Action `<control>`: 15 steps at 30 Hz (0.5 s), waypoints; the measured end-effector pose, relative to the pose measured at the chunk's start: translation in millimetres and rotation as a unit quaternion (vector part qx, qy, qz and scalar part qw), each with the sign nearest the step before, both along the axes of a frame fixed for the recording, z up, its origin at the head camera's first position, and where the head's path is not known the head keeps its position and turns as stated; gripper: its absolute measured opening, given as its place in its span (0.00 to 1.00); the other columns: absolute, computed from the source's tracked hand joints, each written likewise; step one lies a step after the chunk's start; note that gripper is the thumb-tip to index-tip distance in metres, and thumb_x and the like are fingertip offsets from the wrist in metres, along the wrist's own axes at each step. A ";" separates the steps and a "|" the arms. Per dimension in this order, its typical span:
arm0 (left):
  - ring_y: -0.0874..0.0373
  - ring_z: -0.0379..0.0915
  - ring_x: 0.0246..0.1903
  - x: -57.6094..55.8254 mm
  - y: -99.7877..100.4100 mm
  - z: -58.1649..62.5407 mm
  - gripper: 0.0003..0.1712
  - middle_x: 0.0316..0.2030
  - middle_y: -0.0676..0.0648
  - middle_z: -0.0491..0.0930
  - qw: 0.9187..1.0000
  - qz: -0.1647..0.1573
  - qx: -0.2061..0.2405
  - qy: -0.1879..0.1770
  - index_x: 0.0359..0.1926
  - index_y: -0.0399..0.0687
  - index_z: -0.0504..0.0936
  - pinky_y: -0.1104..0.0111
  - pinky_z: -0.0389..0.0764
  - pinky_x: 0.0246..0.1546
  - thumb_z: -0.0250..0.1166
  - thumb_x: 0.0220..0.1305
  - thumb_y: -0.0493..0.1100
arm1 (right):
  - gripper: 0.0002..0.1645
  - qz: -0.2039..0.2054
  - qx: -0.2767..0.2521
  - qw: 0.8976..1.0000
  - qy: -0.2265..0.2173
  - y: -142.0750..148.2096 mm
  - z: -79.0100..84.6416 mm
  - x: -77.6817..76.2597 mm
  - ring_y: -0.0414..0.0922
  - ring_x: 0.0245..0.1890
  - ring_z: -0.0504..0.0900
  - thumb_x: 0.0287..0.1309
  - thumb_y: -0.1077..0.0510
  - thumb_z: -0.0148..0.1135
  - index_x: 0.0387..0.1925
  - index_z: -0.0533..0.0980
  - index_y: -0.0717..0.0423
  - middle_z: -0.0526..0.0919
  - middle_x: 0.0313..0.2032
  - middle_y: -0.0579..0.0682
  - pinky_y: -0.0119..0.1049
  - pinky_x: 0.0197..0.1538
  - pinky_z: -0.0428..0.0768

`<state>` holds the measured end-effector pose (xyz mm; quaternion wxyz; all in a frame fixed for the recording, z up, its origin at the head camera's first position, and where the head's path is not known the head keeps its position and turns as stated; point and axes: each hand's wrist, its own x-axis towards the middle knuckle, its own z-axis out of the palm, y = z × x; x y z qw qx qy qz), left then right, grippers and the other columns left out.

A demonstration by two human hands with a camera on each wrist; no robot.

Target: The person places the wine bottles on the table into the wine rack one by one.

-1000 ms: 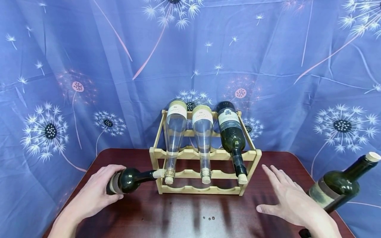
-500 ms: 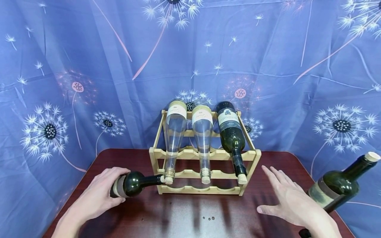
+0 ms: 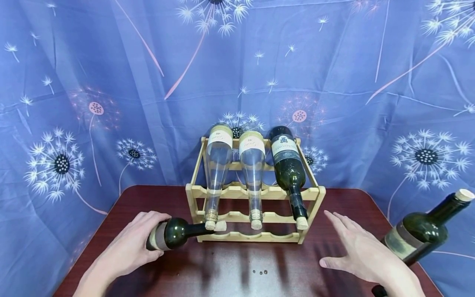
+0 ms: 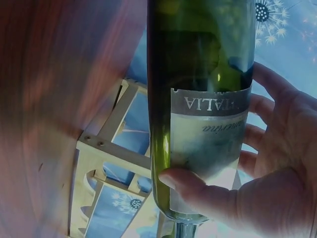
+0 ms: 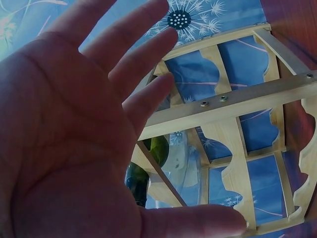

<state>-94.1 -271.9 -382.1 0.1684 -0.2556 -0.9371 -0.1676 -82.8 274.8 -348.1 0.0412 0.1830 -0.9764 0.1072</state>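
My left hand point(image 3: 130, 247) grips a dark green wine bottle point(image 3: 175, 233) around its labelled body, low over the table at the left. In the left wrist view the thumb lies across the bottle's pale label point(image 4: 208, 144) and the fingers wrap the far side. The bottle lies on its side, neck to the right; its pale cork point(image 3: 220, 226) shows just behind the cork end of the left clear bottle point(image 3: 218, 165). Right of the wooden wine rack point(image 3: 317, 202) my right hand point(image 3: 361, 251) is spread, palm toward the rack's side in the right wrist view, holding nothing.
On the rack's top tier rest two clear bottles, the second a clear bottle point(image 3: 253, 169) in the middle, and a dark bottle point(image 3: 291, 173) at right. Another corked green bottle point(image 3: 417, 233) stands at the far right, behind the right forearm. Small dark bits dot the table point(image 3: 222, 268).
My left hand has carried the green bottle to the right and slightly nearer, so its neck end now passes behind the left clear bottle's tip. My right hand has hardly moved.
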 end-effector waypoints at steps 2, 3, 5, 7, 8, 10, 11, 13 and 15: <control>0.66 0.64 0.49 0.0 2.5 -0.4 0.51 0.50 0.69 0.70 1.000 0.000 -0.006 0.001 0.59 0.66 0.71 0.66 0.70 0.44 0.82 0.27 0.48 | 0.71 -0.002 -0.005 1.000 -0.016 -0.2 1.3 -0.1 0.62 0.62 0.65 0.33 0.16 0.58 0.72 0.54 0.52 0.65 0.64 0.63 0.60 0.53 0.70; 0.66 0.63 0.49 0.1 3.7 -0.6 0.51 0.50 0.69 0.70 1.000 0.001 -0.010 -0.001 0.59 0.66 0.71 0.65 0.70 0.44 0.82 0.27 0.49 | 0.70 -0.004 -0.006 1.000 -0.026 -0.3 1.8 -0.2 0.61 0.62 0.66 0.33 0.16 0.58 0.72 0.55 0.52 0.65 0.64 0.62 0.59 0.54 0.70; 0.67 0.63 0.49 0.3 6.0 -1.1 0.50 0.50 0.69 0.70 1.000 0.003 -0.018 -0.004 0.59 0.66 0.71 0.64 0.70 0.43 0.82 0.27 0.49 | 0.69 -0.004 -0.008 0.999 -0.045 -0.6 2.7 -0.3 0.59 0.62 0.67 0.33 0.16 0.58 0.71 0.56 0.52 0.67 0.64 0.60 0.58 0.54 0.71; 0.67 0.63 0.48 0.9 8.7 -1.5 0.50 0.49 0.69 0.70 1.000 0.005 -0.022 -0.006 0.59 0.66 0.72 0.64 0.70 0.43 0.81 0.27 0.49 | 0.68 -0.001 -0.011 0.998 -0.064 -1.2 3.4 -0.6 0.58 0.62 0.68 0.34 0.16 0.58 0.71 0.57 0.52 0.68 0.63 0.59 0.57 0.54 0.71; 0.67 0.62 0.48 1.3 10.1 -1.7 0.50 0.49 0.70 0.70 1.000 0.007 -0.025 -0.008 0.59 0.66 0.72 0.64 0.70 0.43 0.81 0.27 0.49 | 0.68 0.002 -0.011 0.997 -0.072 -1.5 3.4 -0.6 0.57 0.62 0.68 0.34 0.16 0.58 0.71 0.58 0.53 0.68 0.63 0.59 0.56 0.54 0.71; 0.67 0.62 0.48 2.3 13.2 -1.7 0.49 0.49 0.70 0.70 1.000 0.008 -0.027 -0.009 0.58 0.66 0.73 0.64 0.70 0.43 0.81 0.27 0.50 | 0.67 0.005 -0.014 0.996 -0.083 -2.4 3.3 -0.1 0.56 0.62 0.69 0.35 0.17 0.58 0.70 0.58 0.52 0.68 0.63 0.58 0.55 0.54 0.72; 0.68 0.62 0.47 2.8 14.9 -1.7 0.49 0.48 0.71 0.70 1.000 0.009 -0.027 -0.009 0.58 0.66 0.73 0.64 0.70 0.43 0.81 0.26 0.50 | 0.67 0.007 -0.015 0.996 -0.087 -2.8 3.1 0.1 0.56 0.61 0.69 0.35 0.17 0.58 0.70 0.58 0.52 0.68 0.63 0.57 0.55 0.53 0.73; 0.68 0.62 0.47 3.6 17.9 -1.4 0.48 0.48 0.71 0.70 1.000 0.008 -0.029 -0.009 0.57 0.66 0.73 0.64 0.70 0.42 0.80 0.26 0.50 | 0.66 0.010 -0.016 0.996 -0.089 -3.6 2.7 1.2 0.55 0.62 0.69 0.35 0.17 0.58 0.70 0.58 0.50 0.68 0.64 0.56 0.54 0.53 0.73; 0.68 0.63 0.47 3.9 20.6 -1.1 0.48 0.47 0.71 0.70 0.999 0.005 -0.032 -0.005 0.57 0.65 0.73 0.64 0.71 0.42 0.80 0.25 0.51 | 0.65 0.013 -0.018 0.996 -0.086 -4.8 2.2 2.5 0.54 0.62 0.69 0.36 0.17 0.57 0.70 0.59 0.49 0.68 0.64 0.55 0.53 0.53 0.73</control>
